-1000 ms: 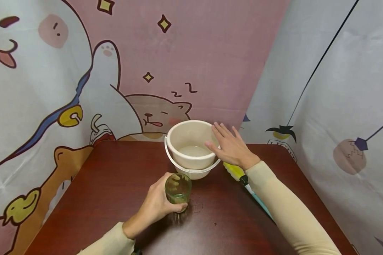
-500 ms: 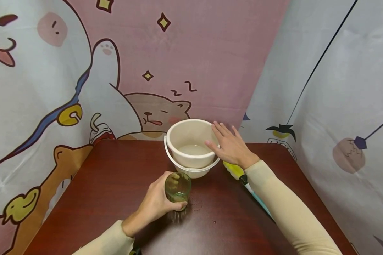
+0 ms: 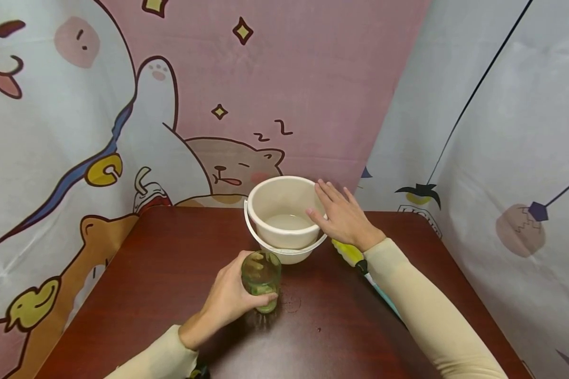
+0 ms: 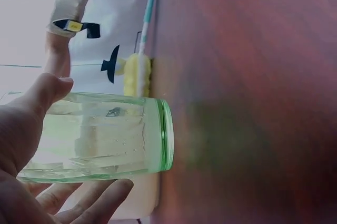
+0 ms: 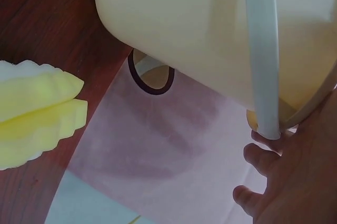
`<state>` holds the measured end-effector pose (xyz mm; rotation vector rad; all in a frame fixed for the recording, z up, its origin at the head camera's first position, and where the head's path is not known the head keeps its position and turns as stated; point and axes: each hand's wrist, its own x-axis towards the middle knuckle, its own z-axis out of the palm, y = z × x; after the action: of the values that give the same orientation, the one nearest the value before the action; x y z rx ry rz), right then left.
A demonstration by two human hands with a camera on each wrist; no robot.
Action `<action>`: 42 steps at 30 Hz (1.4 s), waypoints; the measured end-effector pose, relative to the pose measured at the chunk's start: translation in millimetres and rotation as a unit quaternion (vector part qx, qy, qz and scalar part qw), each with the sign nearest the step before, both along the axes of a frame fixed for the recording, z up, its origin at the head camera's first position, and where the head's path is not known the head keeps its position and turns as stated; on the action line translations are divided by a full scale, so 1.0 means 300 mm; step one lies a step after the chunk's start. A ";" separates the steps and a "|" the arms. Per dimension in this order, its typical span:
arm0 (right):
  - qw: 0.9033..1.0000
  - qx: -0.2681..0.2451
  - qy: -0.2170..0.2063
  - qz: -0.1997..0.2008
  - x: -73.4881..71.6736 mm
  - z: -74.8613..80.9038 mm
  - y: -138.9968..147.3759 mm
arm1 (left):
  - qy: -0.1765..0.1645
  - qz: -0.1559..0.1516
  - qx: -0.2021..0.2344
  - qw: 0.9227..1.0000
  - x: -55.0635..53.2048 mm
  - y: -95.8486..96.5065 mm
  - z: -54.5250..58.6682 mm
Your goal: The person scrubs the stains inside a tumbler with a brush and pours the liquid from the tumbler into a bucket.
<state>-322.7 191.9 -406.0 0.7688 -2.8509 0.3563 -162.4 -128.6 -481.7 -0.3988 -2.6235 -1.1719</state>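
My left hand (image 3: 227, 295) grips a clear green drinking glass (image 3: 262, 279) with some water in its bottom, thumb on the near side and fingers round the far side. In the left wrist view the glass (image 4: 105, 137) has its thick base close over the table. Just behind it stands a cream plastic bucket (image 3: 284, 239) with its white handle down in front and shallow water inside. My right hand (image 3: 345, 218) lies at the bucket's right rim, fingers fairly straight. From the right wrist view, its fingertips (image 5: 260, 158) show beside the handle's end.
A sponge brush (image 3: 348, 253) with a yellow head and teal handle lies right of the bucket, partly under the right forearm. A faint wet ring (image 3: 291, 303) marks the dark red table (image 3: 170, 263). Printed cloth (image 3: 313, 79) hangs close behind the table.
My left hand has shifted the glass slightly up and left in the head view. The right hand and the bucket keep their places.
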 end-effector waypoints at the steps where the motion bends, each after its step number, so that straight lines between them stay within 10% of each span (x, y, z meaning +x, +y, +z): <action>1: 1.000 0.000 0.000 0.000 0.000 0.000 0.000 | 0.001 0.007 0.002 1.000 -0.001 -0.003 0.005; 20: 1.000 -0.008 -0.001 -0.001 -0.005 -0.009 -0.004 | 0.046 0.035 0.081 0.995 -0.043 -0.087 0.218; 42: 1.000 -0.016 -0.017 -0.003 -0.004 -0.008 -0.002 | 0.110 0.082 0.047 0.989 -0.184 -0.065 0.419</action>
<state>-324.0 191.4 -408.3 0.7565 -2.8700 0.4169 -217.6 -148.2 -355.8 -0.2700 -2.3537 -1.1227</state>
